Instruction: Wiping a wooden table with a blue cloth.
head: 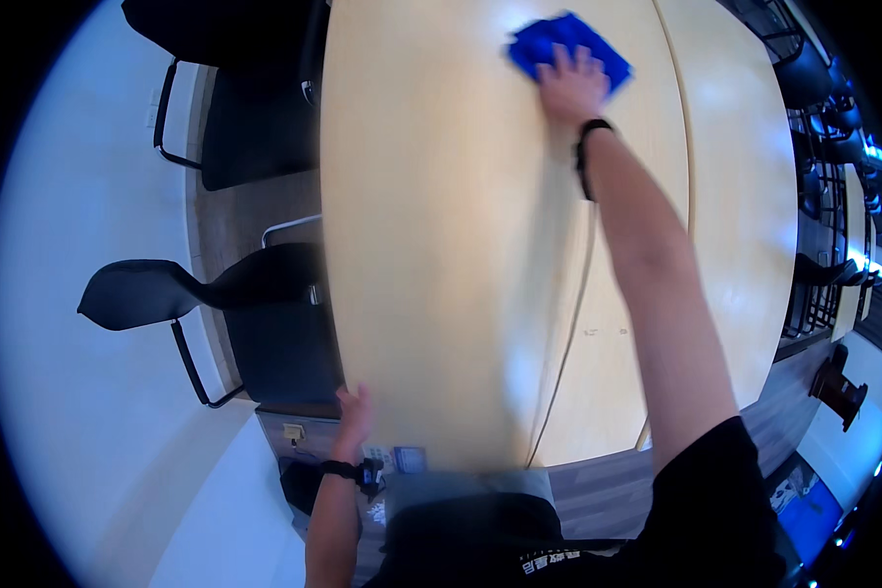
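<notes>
A blue cloth (558, 44) lies spread on the far part of a light wood table (426, 220). My right hand (573, 84) rests on the cloth's near part, palm down with fingers spread, the arm stretched out over the table. At the table's left edge, near my body, is my left hand (354, 415), slightly blurred, with its fingers apart and nothing seen in it. Whether it touches the edge cannot be told. Both wrists wear black bands.
Black chairs (279, 353) stand close along the table's left side. A thin cable or dark seam (577, 316) runs along the tabletop. A second table section (735, 220) adjoins on the right, with more chairs (805, 73) beyond. A wall socket box (294, 432) sits at lower left.
</notes>
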A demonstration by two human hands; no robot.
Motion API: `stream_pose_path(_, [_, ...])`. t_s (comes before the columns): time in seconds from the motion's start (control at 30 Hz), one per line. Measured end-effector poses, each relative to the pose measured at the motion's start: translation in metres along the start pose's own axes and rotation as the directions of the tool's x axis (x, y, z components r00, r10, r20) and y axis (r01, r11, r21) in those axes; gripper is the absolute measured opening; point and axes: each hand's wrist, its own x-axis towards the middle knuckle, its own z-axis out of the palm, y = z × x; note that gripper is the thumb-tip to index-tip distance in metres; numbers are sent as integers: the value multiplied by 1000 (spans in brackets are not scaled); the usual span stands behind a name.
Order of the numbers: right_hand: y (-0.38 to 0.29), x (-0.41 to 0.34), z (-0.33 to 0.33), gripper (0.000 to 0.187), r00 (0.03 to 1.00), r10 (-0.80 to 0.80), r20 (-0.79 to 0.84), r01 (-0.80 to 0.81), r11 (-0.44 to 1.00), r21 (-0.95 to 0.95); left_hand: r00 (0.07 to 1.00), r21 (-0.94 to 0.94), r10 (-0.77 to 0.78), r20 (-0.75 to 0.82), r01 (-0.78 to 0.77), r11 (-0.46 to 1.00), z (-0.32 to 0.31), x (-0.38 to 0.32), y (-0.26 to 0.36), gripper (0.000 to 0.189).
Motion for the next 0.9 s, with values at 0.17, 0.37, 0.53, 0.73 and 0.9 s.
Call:
stream_pose_path(0.17, [-180, -52, 6, 52, 835, -481, -266, 532, 829, 173, 998, 5, 11, 57, -11, 1000, 10, -2, 13, 73])
stream_pose_path(0.37, [-263, -122, -21, 49, 623, -781, -46, 769, 600, 218, 991, -51, -57, 124, 64, 997, -2, -25, 50, 67])
stream_pose_path(0.53, [-196, -79, -5, 52, 739, -629, -241, 674, 686, 275, 990, -18, -73, 117, 75, 997, 1, -26, 58, 67])
stream_pose_path(0.73, [-15, -70, -26, 57, 947, -250, -200, 275, 956, 106, 996, 1, -54, 69, 54, 999, 6, -14, 37, 72])
stream_pose_path(0.9, [124, -183, -54, 61, 988, 132, -76, -133, 991, -7, 993, 50, -76, 94, 71, 996, 9, -2, 29, 76])
